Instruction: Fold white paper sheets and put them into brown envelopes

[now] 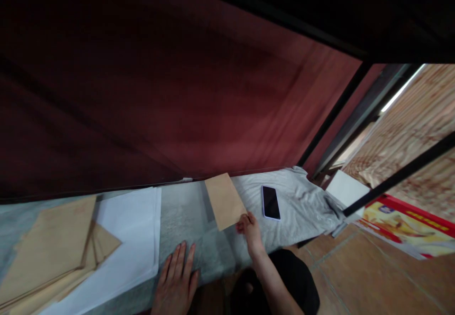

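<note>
My right hand (250,230) pinches the near corner of a small brown paper envelope (224,200) that lies on the grey cloth-covered table (185,210). My left hand (177,279) rests flat on the cloth near the table's front edge, fingers stretched out and holding nothing. A stack of white paper sheets (128,229) lies just left of the left hand. Further left sits a pile of brown envelopes (53,253).
A black phone (270,202) in a pale case lies on the cloth right of the envelope. A dark red curtain (159,92) hangs behind the table. On the right are black frame bars (398,177), a white box (346,188), a red and yellow printed carton (408,220) and tiled floor (355,272).
</note>
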`<act>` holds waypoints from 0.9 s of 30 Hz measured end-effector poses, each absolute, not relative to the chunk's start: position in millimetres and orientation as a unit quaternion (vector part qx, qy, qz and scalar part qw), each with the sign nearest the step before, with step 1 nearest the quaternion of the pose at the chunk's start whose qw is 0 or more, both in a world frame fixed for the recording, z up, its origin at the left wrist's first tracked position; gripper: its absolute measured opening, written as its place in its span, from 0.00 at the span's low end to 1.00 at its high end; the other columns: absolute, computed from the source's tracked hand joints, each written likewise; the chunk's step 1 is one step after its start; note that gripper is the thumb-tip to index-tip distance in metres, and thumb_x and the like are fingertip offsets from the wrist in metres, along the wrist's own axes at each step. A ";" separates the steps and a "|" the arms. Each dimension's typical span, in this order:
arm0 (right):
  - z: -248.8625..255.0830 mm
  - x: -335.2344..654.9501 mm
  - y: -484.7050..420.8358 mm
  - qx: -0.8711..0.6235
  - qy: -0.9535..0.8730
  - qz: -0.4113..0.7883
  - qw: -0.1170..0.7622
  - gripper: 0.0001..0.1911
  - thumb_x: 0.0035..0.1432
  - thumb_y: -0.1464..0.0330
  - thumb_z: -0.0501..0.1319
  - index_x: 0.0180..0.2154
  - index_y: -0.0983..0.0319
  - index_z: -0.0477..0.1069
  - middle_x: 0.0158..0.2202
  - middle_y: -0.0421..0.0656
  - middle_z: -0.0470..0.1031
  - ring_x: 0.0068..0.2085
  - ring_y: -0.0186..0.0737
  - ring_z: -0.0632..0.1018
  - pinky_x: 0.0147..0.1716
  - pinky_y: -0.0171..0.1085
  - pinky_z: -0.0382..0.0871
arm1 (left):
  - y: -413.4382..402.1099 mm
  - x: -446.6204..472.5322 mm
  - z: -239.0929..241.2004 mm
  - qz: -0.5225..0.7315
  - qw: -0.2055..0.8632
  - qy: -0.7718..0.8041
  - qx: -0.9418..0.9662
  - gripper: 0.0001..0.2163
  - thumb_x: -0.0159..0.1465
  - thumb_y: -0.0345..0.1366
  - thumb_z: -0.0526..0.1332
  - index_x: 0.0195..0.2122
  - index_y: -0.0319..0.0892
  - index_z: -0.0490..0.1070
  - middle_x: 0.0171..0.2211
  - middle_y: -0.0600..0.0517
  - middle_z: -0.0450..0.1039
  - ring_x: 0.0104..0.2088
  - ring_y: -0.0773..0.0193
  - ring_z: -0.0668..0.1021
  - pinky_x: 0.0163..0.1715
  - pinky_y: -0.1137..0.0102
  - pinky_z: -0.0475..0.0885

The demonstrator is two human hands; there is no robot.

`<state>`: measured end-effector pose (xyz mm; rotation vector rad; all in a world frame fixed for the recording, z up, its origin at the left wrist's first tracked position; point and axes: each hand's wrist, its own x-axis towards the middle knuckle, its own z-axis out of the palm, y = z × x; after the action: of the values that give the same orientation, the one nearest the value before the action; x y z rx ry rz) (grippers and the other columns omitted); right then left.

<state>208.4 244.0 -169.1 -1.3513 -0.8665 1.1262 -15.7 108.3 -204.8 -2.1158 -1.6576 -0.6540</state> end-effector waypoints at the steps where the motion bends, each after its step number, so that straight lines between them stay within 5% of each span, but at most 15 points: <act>1: -169.0 218.6 246.2 -0.579 -0.356 0.473 0.561 0.22 0.52 0.46 0.62 0.32 0.58 0.64 0.19 0.35 0.70 0.18 0.34 0.72 0.16 0.31 0.64 | 108.4 -15.4 -204.6 -0.233 0.184 -0.589 -0.752 0.31 0.70 0.41 0.49 0.73 0.40 0.43 0.68 0.40 0.59 0.65 0.47 0.67 0.63 0.49 0.60; 16: -177.4 267.3 235.8 -0.650 -0.258 0.430 0.571 0.15 0.51 0.57 0.61 0.35 0.59 0.64 0.17 0.34 0.72 0.16 0.34 0.72 0.15 0.30 0.66 | 106.7 -15.9 -211.1 -0.225 0.176 -0.600 -0.747 0.25 0.68 0.41 0.51 0.65 0.41 0.64 0.66 0.40 0.62 0.66 0.46 0.65 0.63 0.50 0.60; 27: -168.4 282.1 219.3 -0.682 -0.283 0.422 0.526 0.41 0.43 0.47 0.63 0.55 0.60 0.60 0.15 0.26 0.64 0.12 0.31 0.63 0.12 0.27 0.54 | 100.7 -10.1 -197.7 -0.184 0.132 -0.629 -0.744 0.24 0.68 0.41 0.55 0.64 0.41 0.65 0.66 0.40 0.63 0.66 0.48 0.65 0.64 0.52 0.59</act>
<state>282.1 219.3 -168.4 -1.6318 -0.6767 1.0097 -10.1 100.7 -197.7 -2.1581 -1.8264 -0.5343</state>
